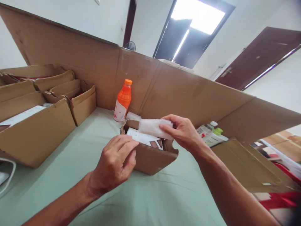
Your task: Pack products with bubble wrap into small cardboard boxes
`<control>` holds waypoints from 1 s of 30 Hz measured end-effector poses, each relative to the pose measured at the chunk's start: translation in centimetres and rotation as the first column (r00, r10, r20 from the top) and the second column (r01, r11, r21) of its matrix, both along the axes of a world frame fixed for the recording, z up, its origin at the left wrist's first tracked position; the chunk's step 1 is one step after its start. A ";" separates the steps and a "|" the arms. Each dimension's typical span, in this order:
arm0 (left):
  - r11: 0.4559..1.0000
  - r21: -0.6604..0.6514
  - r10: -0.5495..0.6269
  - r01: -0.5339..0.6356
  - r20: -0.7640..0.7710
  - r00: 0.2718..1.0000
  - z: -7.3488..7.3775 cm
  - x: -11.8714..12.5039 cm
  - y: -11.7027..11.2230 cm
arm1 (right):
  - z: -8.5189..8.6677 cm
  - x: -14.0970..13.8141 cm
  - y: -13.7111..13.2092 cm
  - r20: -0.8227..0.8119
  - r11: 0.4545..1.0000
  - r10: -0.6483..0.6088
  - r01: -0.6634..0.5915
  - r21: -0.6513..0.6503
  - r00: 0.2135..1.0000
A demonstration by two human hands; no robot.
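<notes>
My right hand point(180, 128) grips a bubble-wrapped bundle point(151, 127), white and roughly cylindrical, thumb on the near side. The bundle is over a small open cardboard box point(150, 160). Inside that box lies a white carton point(143, 137) with dark brown shapes printed at one end. At the box's near left corner is my left hand point(117, 158), its fingers bent over the rim and its thumb lower, against the outside. Another white wrapped piece point(133, 116) shows behind the box, partly hidden. What the bubble wrap covers cannot be made out.
An orange bottle point(123, 101) stands behind the box. Larger open cardboard boxes point(44, 131) line the left side. Bottles and a tube point(213, 133) lie at the right, near a brown cardboard piece point(242, 166). A tall cardboard wall point(183, 94) closes off the back.
</notes>
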State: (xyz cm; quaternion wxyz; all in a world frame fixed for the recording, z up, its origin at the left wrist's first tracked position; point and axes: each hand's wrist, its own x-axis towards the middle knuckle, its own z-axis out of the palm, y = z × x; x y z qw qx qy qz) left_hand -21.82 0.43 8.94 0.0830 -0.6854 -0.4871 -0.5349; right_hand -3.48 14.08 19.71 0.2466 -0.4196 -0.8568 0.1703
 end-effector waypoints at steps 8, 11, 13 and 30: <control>0.583 -0.786 -0.056 -0.205 -0.290 0.955 5.3 -2.1 7.7 | -2.0 6.9 -2.0 -0.367 0.975 -0.222 0.207 -0.080 0.903; 0.532 -0.822 -0.067 -0.202 -0.279 0.958 5.6 -2.3 8.7 | -3.3 9.0 -1.8 -0.461 0.964 -0.264 0.239 -0.114 0.847; 0.524 -0.832 -0.076 -0.180 -0.256 0.964 5.4 -1.9 8.7 | -4.2 10.2 -1.5 -0.513 0.958 -0.286 0.236 -0.161 0.810; 0.958 -0.257 0.120 -0.129 -0.050 0.991 -2.1 0.2 1.9 | -2.7 2.1 -1.4 -0.347 0.943 0.036 -0.147 -0.299 0.937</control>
